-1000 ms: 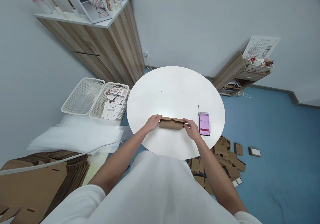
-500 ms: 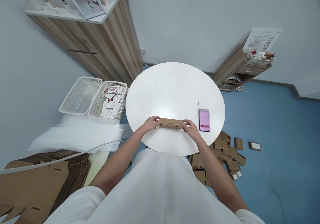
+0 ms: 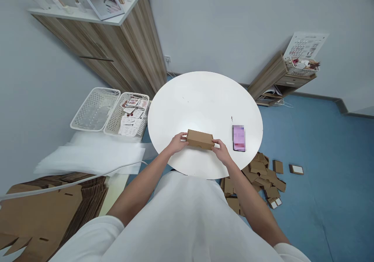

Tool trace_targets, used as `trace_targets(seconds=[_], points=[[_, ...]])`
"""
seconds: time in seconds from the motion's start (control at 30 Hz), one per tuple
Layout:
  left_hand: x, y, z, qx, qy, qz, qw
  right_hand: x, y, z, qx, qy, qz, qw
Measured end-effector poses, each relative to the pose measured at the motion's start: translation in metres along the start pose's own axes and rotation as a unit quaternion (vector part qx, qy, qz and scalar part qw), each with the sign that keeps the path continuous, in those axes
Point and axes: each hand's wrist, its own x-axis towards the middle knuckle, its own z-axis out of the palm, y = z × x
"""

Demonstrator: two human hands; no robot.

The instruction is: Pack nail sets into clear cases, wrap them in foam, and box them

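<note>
A small flat brown cardboard box (image 3: 200, 139) lies closed on the round white table (image 3: 204, 102), near its front edge. My left hand (image 3: 178, 142) grips the box's left end, fingers curled round it. My right hand (image 3: 221, 151) holds the right end the same way. A phone (image 3: 239, 137) with a lit pink screen lies on the table just right of my right hand.
Two white mesh baskets (image 3: 96, 110) stand left of the table, one holding several printed cards (image 3: 130, 117). White foam sheets (image 3: 90, 158) and flat cardboard blanks (image 3: 43, 211) lie at lower left. Folded boxes (image 3: 263, 176) are scattered on the blue floor at right. Wooden cabinets (image 3: 122, 47) line the wall.
The box, seen edge-on with its lid flap low before, now lies flat and closed with its top face showing. Both hands stay at its ends.
</note>
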Motion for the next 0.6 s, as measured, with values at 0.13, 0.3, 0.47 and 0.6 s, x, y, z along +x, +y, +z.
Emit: trace_targets(seconds=[0.13, 0.3, 0.47, 0.6], points=[[-0.007, -0.008, 0.008, -0.019, 0.014, -0.007, 1.000, -0.001, 0.015, 0.010, 0.044, 0.030, 0.010, 0.999], [-0.008, -0.023, 0.019, -0.009, 0.070, -0.045, 0.996, 0.007, 0.033, 0.024, 0.086, 0.072, -0.004, 0.994], [0.000, -0.037, 0.026, 0.034, 0.103, -0.047, 0.993, 0.010, 0.041, 0.036, 0.080, 0.107, 0.009, 0.991], [0.003, -0.046, 0.023, 0.066, 0.086, -0.033, 0.994, 0.007, 0.045, 0.040, 0.048, 0.108, 0.037, 0.992]])
